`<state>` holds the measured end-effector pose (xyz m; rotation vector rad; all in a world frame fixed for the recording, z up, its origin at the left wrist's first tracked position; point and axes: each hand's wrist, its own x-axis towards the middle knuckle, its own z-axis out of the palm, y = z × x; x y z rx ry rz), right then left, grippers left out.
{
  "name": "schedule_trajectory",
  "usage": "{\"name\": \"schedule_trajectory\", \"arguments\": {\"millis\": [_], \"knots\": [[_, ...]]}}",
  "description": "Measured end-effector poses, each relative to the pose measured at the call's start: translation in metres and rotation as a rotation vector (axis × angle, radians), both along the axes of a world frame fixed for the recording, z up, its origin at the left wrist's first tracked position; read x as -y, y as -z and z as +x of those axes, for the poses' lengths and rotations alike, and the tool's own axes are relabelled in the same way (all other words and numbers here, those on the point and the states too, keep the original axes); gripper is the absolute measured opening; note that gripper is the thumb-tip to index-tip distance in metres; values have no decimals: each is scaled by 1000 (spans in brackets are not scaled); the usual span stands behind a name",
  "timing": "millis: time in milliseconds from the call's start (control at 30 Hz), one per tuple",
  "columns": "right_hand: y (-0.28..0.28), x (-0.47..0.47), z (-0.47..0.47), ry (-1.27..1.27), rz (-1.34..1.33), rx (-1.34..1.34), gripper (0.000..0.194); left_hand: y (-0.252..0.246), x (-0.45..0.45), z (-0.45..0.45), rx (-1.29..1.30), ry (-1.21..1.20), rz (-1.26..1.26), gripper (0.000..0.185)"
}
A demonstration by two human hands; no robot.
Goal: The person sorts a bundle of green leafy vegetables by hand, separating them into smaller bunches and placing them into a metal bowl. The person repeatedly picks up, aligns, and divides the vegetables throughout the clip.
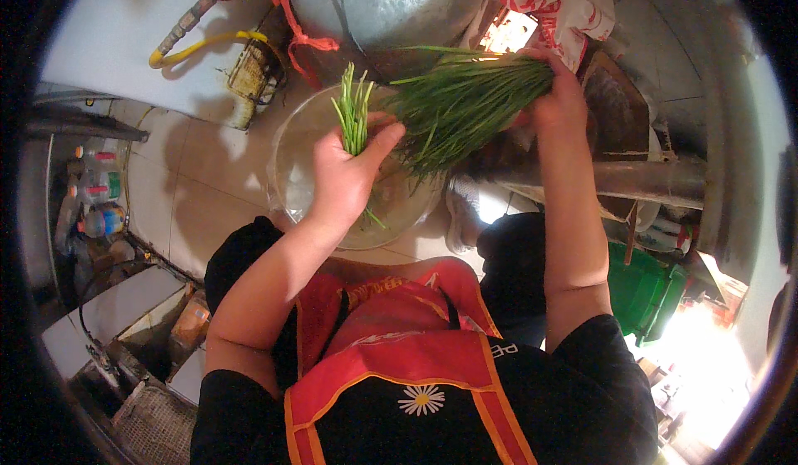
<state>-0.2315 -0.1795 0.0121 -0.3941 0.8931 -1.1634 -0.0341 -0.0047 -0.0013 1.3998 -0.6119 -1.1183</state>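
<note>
A small bundle of green stalks (354,113) stands upright out of my left hand (352,169), whose fingers are closed round it. My right hand (557,94), up and to the right, grips one end of a larger bunch of long, thin green leaves (467,100), which look like chives. The leaves fan out to the left and down. Below both hands is a round, pale translucent basin (293,212), partly hidden by my left arm and the leaves. A few loose green bits lie in it.
A large rounded metal vessel (386,13) stands beyond the basin, beside a plastic bag with red print (555,4). Red cord (305,41) hangs at its left, near a yellow hose (206,42). Plastic bottles (100,184) are at left, a green bin (636,290) at right.
</note>
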Motion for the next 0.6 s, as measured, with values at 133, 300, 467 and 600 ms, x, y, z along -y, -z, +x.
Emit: {"name": "schedule_trajectory", "arguments": {"millis": [133, 300, 467, 600], "knots": [[5, 5, -4, -62, 84, 208, 11, 0, 0, 0, 52, -18, 22, 21], [1, -2, -1, -33, 2, 34, 9, -3, -1, 2, 104, 2, 53, 19], [-2, -1, -3, -20, 8, 65, 9, -4, -1, 8, 139, 33, 31, 17], [4, 4, -3, 20, -9, 19, 6, -7, 2, 11, 130, 3, 20, 17]]}}
